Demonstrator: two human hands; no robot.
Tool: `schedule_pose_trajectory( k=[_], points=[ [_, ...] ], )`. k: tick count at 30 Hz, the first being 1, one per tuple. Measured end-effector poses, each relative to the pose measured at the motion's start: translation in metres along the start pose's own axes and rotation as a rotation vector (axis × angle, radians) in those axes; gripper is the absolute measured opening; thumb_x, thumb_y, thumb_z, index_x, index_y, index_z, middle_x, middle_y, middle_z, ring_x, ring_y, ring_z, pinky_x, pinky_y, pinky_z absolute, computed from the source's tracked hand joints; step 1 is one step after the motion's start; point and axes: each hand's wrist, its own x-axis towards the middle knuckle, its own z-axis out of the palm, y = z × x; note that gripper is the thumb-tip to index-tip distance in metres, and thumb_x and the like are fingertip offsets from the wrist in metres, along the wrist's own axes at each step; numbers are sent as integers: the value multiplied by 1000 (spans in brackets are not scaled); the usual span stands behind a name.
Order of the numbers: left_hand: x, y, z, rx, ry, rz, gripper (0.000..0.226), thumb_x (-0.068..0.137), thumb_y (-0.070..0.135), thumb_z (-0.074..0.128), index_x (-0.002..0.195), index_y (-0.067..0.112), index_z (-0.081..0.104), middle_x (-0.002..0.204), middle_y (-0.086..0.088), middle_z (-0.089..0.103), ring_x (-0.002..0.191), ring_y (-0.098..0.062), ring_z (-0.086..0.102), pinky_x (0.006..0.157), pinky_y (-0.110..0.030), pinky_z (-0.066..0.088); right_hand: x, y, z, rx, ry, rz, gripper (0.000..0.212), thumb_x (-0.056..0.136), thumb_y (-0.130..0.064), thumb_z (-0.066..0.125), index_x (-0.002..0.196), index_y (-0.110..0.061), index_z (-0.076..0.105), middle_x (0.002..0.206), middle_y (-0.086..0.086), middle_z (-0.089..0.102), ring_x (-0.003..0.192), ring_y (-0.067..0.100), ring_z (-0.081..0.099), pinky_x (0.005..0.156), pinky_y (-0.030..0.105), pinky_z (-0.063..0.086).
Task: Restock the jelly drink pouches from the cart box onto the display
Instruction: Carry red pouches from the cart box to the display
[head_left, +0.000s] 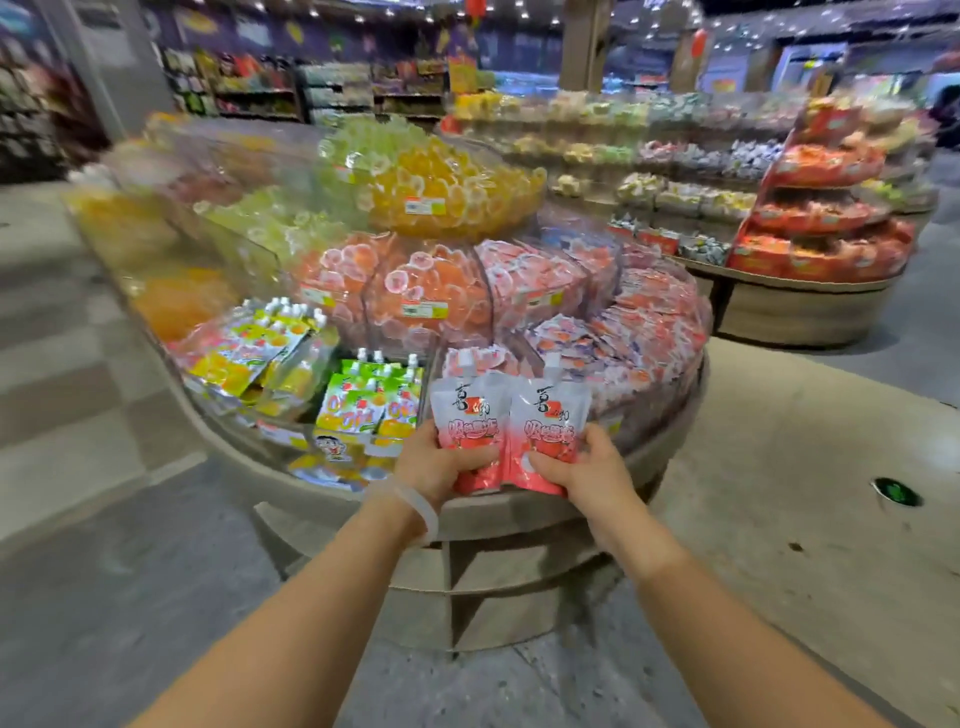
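Two pink pouches (509, 431) in hands | round tiered display (519, 512) | shop aisle

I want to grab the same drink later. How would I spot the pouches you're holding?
Find the round tiered display of jelly cups. At its front edge, both hands hold pouches upright: left hand, right hand. These pouches are white fading to pink, unlike the green and yellow pouches to their left.

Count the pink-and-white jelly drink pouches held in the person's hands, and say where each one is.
2. One pouch is in the left hand; the other pouch sits beside it in the right hand. More could be hidden behind these.
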Motion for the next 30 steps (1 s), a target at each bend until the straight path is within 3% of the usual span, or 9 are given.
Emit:
schedule_pose_trajectory(
  k=[4, 6, 8, 11, 14, 16, 23, 26, 30],
  points=[
    [26, 21, -69, -55, 134, 50, 29, 75, -14, 66, 99, 1, 62, 82, -14, 69, 62, -20, 69, 59, -32, 58, 51, 4, 79, -38, -143, 1, 40, 74, 1, 75, 96, -23, 53, 106, 8, 70, 98, 24, 67, 93, 46, 52],
    [36, 36, -101, -78, 204, 64, 29, 76, -16, 64, 101, -2, 62, 76, -12, 69, 56, -17, 68, 53, -27, 56, 76, 3, 119, -36, -209, 10, 39, 73, 4, 75, 93, -21, 52, 104, 11, 70, 91, 24, 68, 84, 40, 56],
    [45, 51, -134, -104, 272, 89, 29, 77, -16, 63, 104, -4, 61, 76, -13, 68, 55, -17, 67, 53, -28, 57, 97, -1, 160, -23, -294, 19, 38, 75, 6, 72, 91, -21, 51, 97, 7, 70, 80, 17, 67, 68, 27, 58],
    [57, 68, -185, -113, 362, 134, 25, 79, -14, 63, 100, -1, 62, 70, -7, 70, 54, -13, 68, 50, -24, 55, 127, 0, 223, -1, -414, 24, 39, 76, 10, 69, 95, -20, 51, 89, 1, 69, 69, 6, 67, 61, 19, 56],
    [62, 73, -236, -131, 457, 151, 22, 79, -13, 63, 90, 7, 64, 67, -2, 71, 55, -12, 68, 53, -24, 56, 143, 12, 284, -16, -505, 52, 39, 75, 11, 69, 92, -19, 51, 96, 10, 69, 77, 17, 67, 73, 29, 57],
    [65, 76, -273, -146, 515, 155, 24, 79, -12, 63, 96, 4, 64, 76, -8, 71, 58, -14, 68, 56, -26, 58, 151, 22, 326, -11, -553, 80, 39, 75, 12, 69, 91, -18, 51, 102, 15, 68, 80, 20, 65, 78, 34, 55],
    [99, 91, -419, -168, 645, 126, 39, 77, -10, 67, 114, -2, 58, 95, -16, 68, 76, -27, 67, 70, -36, 58, 187, 59, 473, -42, -617, 89, 37, 74, 11, 70, 92, -16, 52, 93, 10, 67, 76, 16, 63, 74, 30, 55],
    [123, 107, -487, -165, 654, 108, 42, 76, -10, 68, 115, 0, 58, 98, -17, 68, 79, -28, 67, 69, -36, 59, 206, 67, 537, -48, -595, 69, 36, 75, 9, 70, 92, -17, 53, 91, 7, 67, 74, 13, 63, 65, 18, 54],
    [161, 137, -556, -120, 588, 75, 36, 77, -10, 68, 110, 0, 59, 93, -16, 69, 72, -24, 68, 61, -31, 58, 236, 73, 605, -21, -560, 105, 33, 78, 6, 69, 93, -19, 54, 94, 4, 69, 76, 10, 65, 66, 18, 53]
  ],
)
